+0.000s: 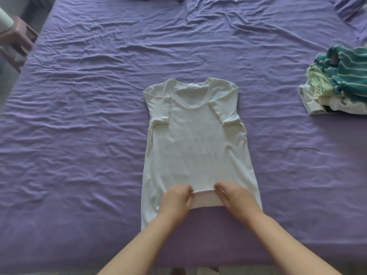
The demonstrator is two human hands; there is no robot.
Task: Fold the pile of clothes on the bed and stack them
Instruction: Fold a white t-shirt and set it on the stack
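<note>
A white T-shirt (193,139) lies flat on the purple bed sheet (79,126), collar away from me, with both short sleeves folded inward over the chest. Its bottom hem is turned up a little toward the collar. My left hand (176,199) pinches that hem edge on the left. My right hand (234,197) pinches the same edge on the right, a short gap between the two hands. At the right side of the bed sits a pile of clothes (337,82), with a teal striped garment on top of pale green and white ones.
A pinkish stool or bedside stand (17,40) is beside the bed at the far left, with a white object on it. Bunched purple fabric (345,8) lies at the far right corner. The near bed edge runs just below my forearms.
</note>
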